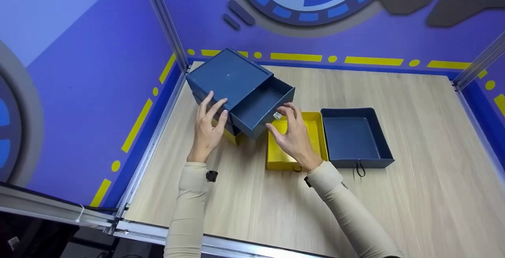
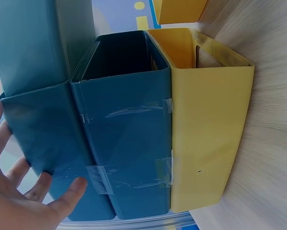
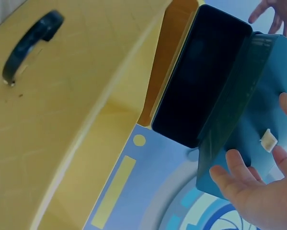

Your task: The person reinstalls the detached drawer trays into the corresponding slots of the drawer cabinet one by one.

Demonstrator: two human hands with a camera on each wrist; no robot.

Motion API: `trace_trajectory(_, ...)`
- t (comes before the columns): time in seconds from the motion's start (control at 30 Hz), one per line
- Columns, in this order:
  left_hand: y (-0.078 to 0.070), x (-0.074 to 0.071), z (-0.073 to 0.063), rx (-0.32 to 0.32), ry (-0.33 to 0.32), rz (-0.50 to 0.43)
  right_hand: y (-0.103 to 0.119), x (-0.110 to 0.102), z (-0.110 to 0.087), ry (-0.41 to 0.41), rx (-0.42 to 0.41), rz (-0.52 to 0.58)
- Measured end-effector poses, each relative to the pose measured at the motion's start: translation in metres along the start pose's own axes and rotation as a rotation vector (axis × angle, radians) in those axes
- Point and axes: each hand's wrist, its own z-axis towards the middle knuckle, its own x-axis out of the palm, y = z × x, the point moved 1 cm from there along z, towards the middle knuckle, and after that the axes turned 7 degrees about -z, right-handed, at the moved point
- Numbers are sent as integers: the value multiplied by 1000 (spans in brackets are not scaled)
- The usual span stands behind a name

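- Sleeves (image 1: 189, 206) are folded back at the cuffs, maybe so cloth is kept off the boxes.
- The yellow tray (image 1: 281, 165) and the blue tray (image 1: 347, 163) are set side by side on the counter (image 1: 430, 139), right of the stack. Their small dark loops (image 1: 360, 169) are turned to the near side, where they can be reached with ease.
- The right grip (image 1: 292, 137) is not closed round anything. Its fingertips are laid on the drawer's front by the white tab (image 1: 277, 115), likely so the drawer can be steered.
- The left grip (image 1: 207, 128) is spread wide. Its fingertips are rested on the top box's side, perhaps so the stack is kept from sliding; nothing is held.
- The blue drawer (image 1: 260, 102) is left partly out of the top box (image 1: 229, 76), by which it is held up.
- Under that, the middle blue box (image 2: 129, 91) is stacked on the bottom yellow box (image 2: 210, 134). Clear tape (image 2: 133, 110) is stuck on, probably so they are kept together.
- The painted wall (image 1: 394, 41) is seen behind.
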Motion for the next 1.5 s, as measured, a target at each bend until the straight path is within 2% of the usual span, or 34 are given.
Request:
trace_trajectory(0.37, 0, -2, 1, 0, -4, 2, 4, 14, 12, 52, 26, 5)
trace_trajectory(0.63, 1, -3, 2, -7, 1, 11, 1, 21, 19, 20, 15, 24)
trace_trajectory(0.97, 1, -5, 3, -3, -5, -17, 2, 27, 24, 16, -2, 24)
trace_trajectory(1.3, 0, -3, 6, 9, -10, -4, 2, 30, 27, 12, -4, 29)
trace_trajectory(1.5, 2, 1, -1, -11, 6, -1, -4, 33, 22, 23, 15, 44)
